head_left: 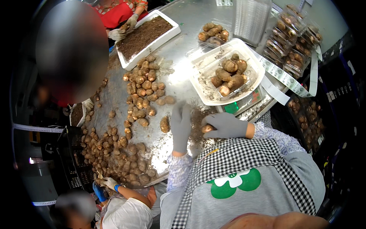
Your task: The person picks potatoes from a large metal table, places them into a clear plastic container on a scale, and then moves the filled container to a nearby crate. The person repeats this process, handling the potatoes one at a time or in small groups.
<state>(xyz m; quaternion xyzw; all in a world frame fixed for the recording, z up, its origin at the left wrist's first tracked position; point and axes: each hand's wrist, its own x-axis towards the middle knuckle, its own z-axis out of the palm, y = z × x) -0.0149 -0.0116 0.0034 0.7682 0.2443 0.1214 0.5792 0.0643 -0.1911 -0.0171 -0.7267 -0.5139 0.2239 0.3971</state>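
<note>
"Tuber in hand: where is it?"

"Under the grey-gloved right hand [228, 126], in front of the checked apron [232, 150]. The brown tuber [207, 128] shows a pale end; I can't tell whether it touches the metal surface [198, 15]. The fingers [211, 119] are curled over it, clamped on its near side."

"And the left hand [180, 126]?"

"Pointing away from the body, fingers close together and blurred at the tips. Whether anything sits between them, I can't tell. A loose tuber [164, 124] lies just to its left."

"How will the held one handle?"

"Light, I'd judge, and stiff, with no give under a squeeze. Rough, earthy skin should grip well; the pale end may be slicker and bruise sooner."

"So take hold where?"

"Around the thick middle, thumb opposite the fingers, off that pale end. Modest pressure should do."

"And those in the clear container [243, 89]?"

"They rest inside the white tub [257, 61]. I'd pinch each from above, sparing the container's thin wall, which probably flexes."
</note>
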